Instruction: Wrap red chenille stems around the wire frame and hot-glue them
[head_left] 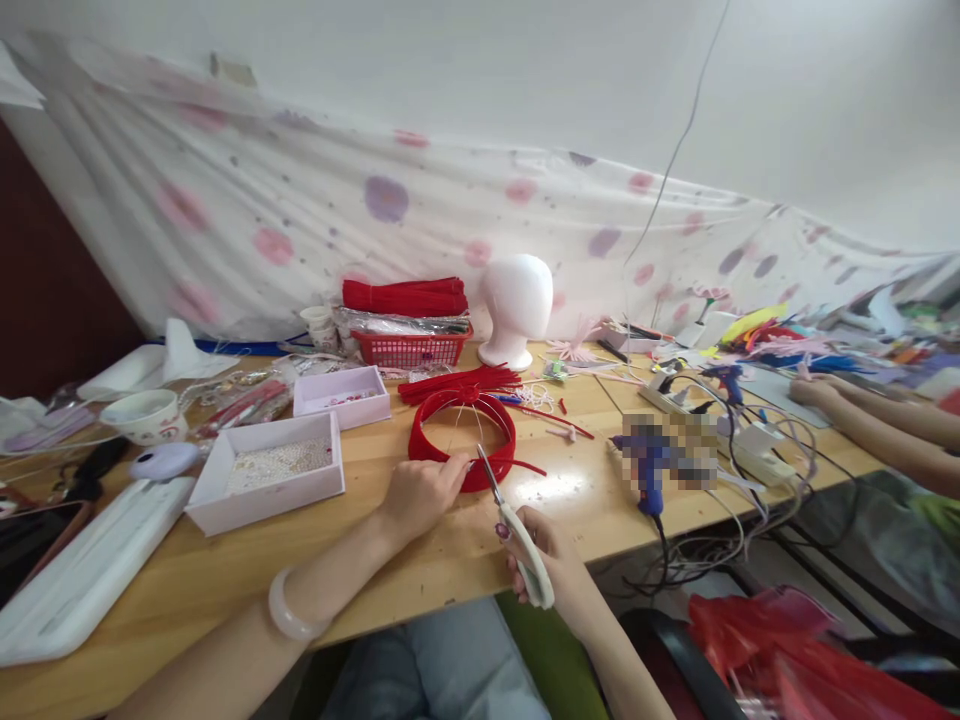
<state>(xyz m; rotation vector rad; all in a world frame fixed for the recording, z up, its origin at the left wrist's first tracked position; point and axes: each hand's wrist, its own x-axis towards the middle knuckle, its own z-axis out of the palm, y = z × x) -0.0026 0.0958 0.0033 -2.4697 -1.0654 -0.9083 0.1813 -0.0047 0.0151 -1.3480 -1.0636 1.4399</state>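
Observation:
On the table before me lies a red fuzzy ring (422, 440), like a headband, with thin wires across its inside and a red strip (531, 467) sticking out to the right. My left hand (424, 495) grips the near rim of this ring, thumb and fingers closed on it. A pair of scissors (517, 535) with pale handles is in my right hand (541, 555), fingers wrapped through the handles. Its metal blades point up and away, close to the ring's near right side. Whether the blades touch anything, I cannot tell.
White boxes of beads (262, 490) stand left. Behind are red pipe cleaners (472, 382), a red basket (412, 348) and a white foam head (517, 305). A blue glue gun (649, 500), partly blurred, and cables lie right. Another person's hand (814, 390) is farther right.

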